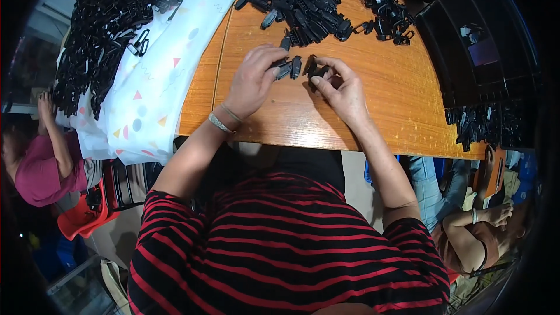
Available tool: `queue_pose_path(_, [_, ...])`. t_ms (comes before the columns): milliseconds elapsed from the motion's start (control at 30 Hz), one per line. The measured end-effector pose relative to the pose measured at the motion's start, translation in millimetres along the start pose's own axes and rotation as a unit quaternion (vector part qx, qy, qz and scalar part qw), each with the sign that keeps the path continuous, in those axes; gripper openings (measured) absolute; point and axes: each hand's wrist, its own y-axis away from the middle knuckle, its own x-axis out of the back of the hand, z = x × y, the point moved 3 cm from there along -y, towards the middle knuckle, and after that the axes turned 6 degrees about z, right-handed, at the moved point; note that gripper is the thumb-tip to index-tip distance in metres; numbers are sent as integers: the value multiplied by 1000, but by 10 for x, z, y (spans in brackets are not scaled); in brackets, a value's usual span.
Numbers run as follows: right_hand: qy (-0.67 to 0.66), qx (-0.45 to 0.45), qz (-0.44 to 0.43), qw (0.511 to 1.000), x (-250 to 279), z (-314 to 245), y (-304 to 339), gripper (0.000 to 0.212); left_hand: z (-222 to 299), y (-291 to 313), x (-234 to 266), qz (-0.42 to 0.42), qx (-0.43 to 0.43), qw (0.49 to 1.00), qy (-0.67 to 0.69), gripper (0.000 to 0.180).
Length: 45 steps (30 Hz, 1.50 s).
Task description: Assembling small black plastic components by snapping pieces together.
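Observation:
My left hand (252,81) is closed, thumb and fingertips pinching a small black plastic buckle piece (283,70) just above the wooden table. Thumb and forefinger of my right hand (345,92) grip another dark buckle piece (314,72); the fingers partly cover its shape. Between the two hands lies a single oblong black piece (296,66). One more piece (285,42) rests by my left fingertips, at the near edge of a large heap of similar black pieces (306,6).
Patterned white sheeting (157,81) covers the table's left side and bears a big pile of black open-framed parts (111,29). Dark bins (481,41) stand at the right, with more black parts (466,125) beside them. People sit at both sides; a red chair (87,219) is at left.

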Motion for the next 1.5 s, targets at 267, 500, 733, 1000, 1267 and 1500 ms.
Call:
queue_pose_path(267, [242, 137, 27, 960, 210, -118, 277, 18, 180, 98, 98, -37, -25, 990, -136, 23])
queue_pose_path(500, [411, 90, -62, 905, 211, -293, 293, 22, 207, 92, -25, -39, 25, 981, -188, 23])
queue_pose_path(733, [195, 212, 61, 956, -18, -503, 184, 23, 207, 148, 63, 4, 132, 988, -83, 24])
queue_pose_path(1000, [79, 218, 45, 972, -283, -532, 154, 26, 311, 193, 161, 1, 381, 787, 485, 27])
queue_pose_path(1267, [-65, 87, 29, 994, -322, -527, 301, 22, 332, 280, -9, 102, 353, 766, 527, 25])
queue_pose_path(1500, [12, 159, 66, 985, -225, -722, 273, 24, 412, 223, 54, 56, 302, 824, 476, 24])
